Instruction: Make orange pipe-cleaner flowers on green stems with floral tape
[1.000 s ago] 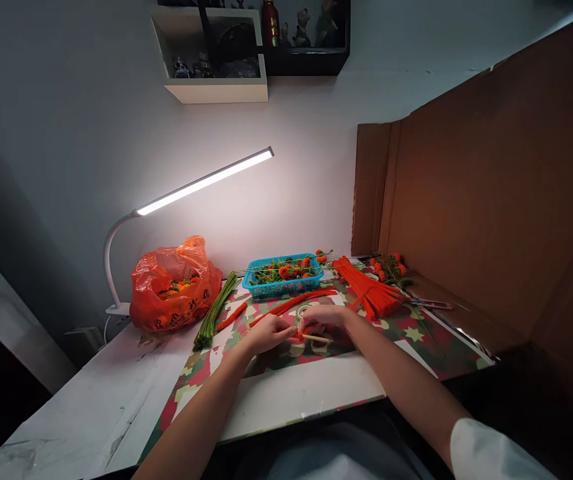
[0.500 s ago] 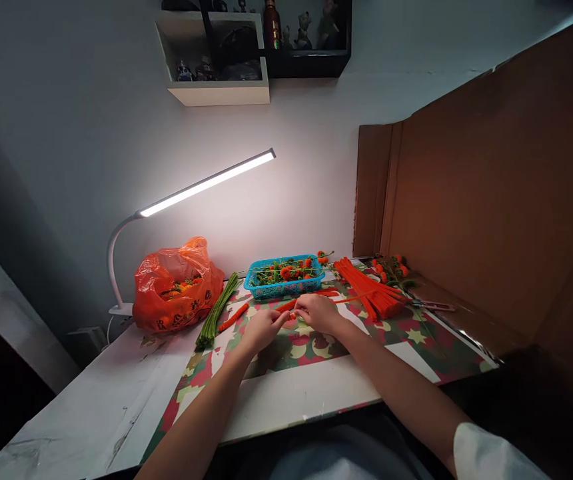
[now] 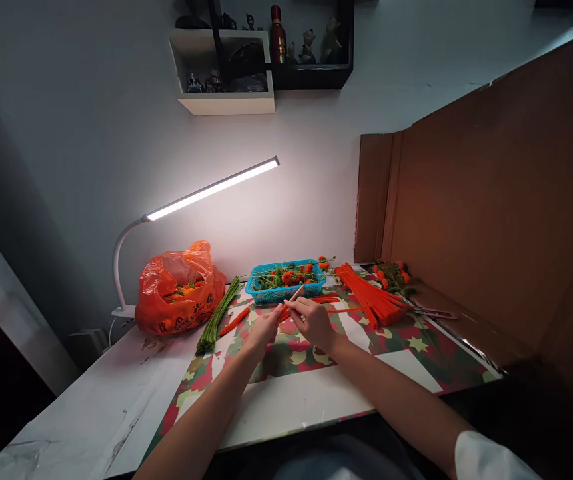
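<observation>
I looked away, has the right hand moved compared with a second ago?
Yes. The right hand moved away from the person, closer to the blue basket.

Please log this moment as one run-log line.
left hand: pinching orange pipe cleaner | right hand: holding wooden stick | blue basket behind

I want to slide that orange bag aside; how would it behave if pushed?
The orange bag is thin, crinkled plastic, so it would probably crumple rather than slide cleanly. Its top gapes open over small orange pieces, so a hard push might spill some.
</observation>
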`<state>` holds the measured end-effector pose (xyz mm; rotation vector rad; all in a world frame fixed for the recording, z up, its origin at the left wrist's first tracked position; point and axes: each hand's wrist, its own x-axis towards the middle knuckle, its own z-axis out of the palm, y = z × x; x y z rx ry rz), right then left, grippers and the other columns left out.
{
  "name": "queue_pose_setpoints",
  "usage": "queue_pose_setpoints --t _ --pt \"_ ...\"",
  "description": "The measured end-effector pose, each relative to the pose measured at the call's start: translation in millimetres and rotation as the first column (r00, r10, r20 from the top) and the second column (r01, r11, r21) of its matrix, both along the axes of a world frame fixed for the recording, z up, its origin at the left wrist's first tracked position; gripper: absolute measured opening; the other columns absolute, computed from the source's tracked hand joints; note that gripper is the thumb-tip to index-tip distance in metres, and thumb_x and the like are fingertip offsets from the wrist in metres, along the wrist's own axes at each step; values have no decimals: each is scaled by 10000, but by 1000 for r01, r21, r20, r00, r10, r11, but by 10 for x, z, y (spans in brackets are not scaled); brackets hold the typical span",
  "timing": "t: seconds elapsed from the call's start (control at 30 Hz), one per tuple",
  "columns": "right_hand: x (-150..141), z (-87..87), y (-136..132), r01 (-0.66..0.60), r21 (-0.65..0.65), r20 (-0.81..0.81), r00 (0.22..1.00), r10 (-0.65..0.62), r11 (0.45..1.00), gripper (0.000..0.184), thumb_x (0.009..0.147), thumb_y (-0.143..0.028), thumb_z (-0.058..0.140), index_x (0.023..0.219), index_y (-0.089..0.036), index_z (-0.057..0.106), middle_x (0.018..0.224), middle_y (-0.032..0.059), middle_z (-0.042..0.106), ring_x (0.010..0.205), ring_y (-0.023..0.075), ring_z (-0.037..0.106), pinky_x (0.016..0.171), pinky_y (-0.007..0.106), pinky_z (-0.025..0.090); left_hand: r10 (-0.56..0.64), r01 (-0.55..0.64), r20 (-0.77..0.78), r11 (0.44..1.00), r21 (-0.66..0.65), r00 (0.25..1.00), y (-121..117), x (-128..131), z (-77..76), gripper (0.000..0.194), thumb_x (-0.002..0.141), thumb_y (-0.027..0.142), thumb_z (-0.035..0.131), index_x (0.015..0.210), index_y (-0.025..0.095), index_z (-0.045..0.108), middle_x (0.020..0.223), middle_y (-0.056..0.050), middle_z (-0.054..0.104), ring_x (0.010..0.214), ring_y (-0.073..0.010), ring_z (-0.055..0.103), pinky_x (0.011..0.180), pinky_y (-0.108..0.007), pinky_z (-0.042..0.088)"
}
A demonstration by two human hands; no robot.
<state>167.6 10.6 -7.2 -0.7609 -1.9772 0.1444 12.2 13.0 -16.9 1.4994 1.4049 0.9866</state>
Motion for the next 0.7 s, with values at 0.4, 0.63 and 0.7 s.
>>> queue_pose_setpoints --t 0.4,0.63,0.7 --pt "233 97 209 -195 -379 -261 960 98 904 300 764 -420 600 733 -133 684 617 22 581 556 111 479 506 215 356 -180 166 32 953 252 983 -58 -94 154 565 701 702 474 530 189 311 504 71 193 461 -53 152 458 -247 103" --pt "388 69 288 -102 -238 -55 994 92 966 257 688 -417 714 639 -165 700 583 23 621 525 111 502 480 220 322 -156 356 -503 874 331 850 -75 -235 181 526 822 569 420 498 155 399 513 52 203 494 -74 185 481 -253 109" --pt "403 70 276 -60 -182 7 998 62 981 230 707 -398 707 645 -176 702 598 20 636 534 109 515 495 221 324 -91 341 -576 875 343 813 -100 -221 203 523 829 553 417 494 152 431 496 50 217 484 -77 192 481 -258 109"
